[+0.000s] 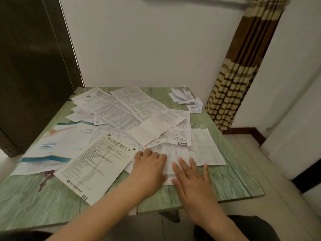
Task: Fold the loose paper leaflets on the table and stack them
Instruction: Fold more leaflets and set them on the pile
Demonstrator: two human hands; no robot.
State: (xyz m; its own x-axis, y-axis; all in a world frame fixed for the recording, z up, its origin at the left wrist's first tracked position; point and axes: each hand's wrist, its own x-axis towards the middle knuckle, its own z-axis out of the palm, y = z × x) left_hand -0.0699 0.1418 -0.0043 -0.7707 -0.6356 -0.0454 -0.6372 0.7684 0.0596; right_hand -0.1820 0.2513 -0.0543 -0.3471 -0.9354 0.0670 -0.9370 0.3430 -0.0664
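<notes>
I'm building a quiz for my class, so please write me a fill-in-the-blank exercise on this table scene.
1. The loose leaflets lie on a ____ table.
2. On the front leaflet rest exactly ____ hands: the left hand and the right hand.
3. The small folded pile sits at the table's far ____ corner.
Missing words: green; two; right.

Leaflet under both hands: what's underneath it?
Only the green table shows at its near edge. The left hand and right hand rest on the leaflet, and the paper itself hides whether other sheets lie beneath.
</notes>
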